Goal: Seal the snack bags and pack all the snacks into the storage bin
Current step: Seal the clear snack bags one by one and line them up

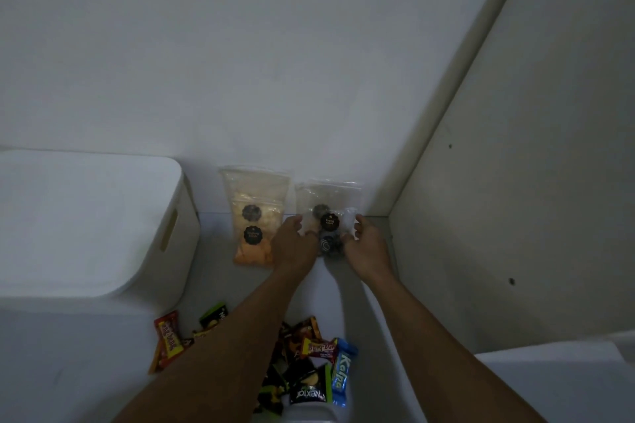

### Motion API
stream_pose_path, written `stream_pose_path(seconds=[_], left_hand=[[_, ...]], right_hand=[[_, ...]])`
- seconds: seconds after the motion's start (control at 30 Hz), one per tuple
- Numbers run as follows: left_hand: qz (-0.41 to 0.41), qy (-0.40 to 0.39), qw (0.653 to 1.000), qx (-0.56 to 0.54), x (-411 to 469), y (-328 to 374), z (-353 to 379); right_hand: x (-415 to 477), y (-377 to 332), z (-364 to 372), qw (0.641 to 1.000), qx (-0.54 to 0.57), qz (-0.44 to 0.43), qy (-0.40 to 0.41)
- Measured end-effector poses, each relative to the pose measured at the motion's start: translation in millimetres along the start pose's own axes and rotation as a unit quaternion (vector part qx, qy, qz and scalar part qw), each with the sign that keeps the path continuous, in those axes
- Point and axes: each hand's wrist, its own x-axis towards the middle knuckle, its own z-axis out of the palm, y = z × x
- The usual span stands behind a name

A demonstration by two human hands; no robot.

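Observation:
Two clear snack bags lean against the back wall. The left bag (252, 216) holds pale and orange crackers and carries two dark round labels. The right bag (329, 203) holds dark round snacks. My left hand (293, 245) grips that right bag's left side and my right hand (366, 244) grips its right side, low down near the contents. A white storage bin (86, 227) with a lid on and a slot handle stands at the left. Several small wrapped snacks (309, 364) lie in a pile near me, partly under my left forearm.
A white side panel (515, 182) rises close on the right, meeting the back wall in a corner just behind the right bag. More wrappers (168, 340) lie beside the bin's near corner. A white edge (556, 364) shows at the lower right.

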Motion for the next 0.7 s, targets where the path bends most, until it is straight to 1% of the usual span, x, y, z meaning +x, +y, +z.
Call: stream_pose_path(seconds=[0.1, 0.2, 0.3, 0.37, 0.47, 0.6, 0.7], left_hand=[[0.029, 0.000, 0.999, 0.038, -4.0, 6.8, -9.0], [0.073, 0.001, 0.995, 0.070, -12.7, 20.5, -24.9], [0.115, 0.005, 0.989, 0.094, -24.6, 41.5, -56.5], [0.142, 0.008, 0.982, 0.122, -29.4, 56.7, -87.1], [0.170, 0.011, 0.971, 0.169, -34.9, 75.8, -140.7], [0.186, 0.015, 0.953, 0.240, -42.8, 85.2, -220.7], [0.178, 0.024, 0.948, 0.264, -44.8, 79.9, -281.5]], right_hand=[[-7.9, -10.7, -7.6, 1.000, -0.020, -0.011, 0.006], [-17.6, -25.1, -13.9, 0.998, -0.062, -0.026, 0.009], [-30.8, -49.4, -22.1, 0.989, -0.138, -0.053, 0.003], [-42.5, -74.0, -27.5, 0.977, -0.199, -0.080, -0.007], [-60.4, -114.6, -29.8, 0.961, -0.255, -0.109, -0.020], [-85.6, -168.4, -15.6, 0.948, -0.282, -0.145, -0.025], [-106.8, -203.9, 7.7, 0.947, -0.275, -0.160, -0.027]])
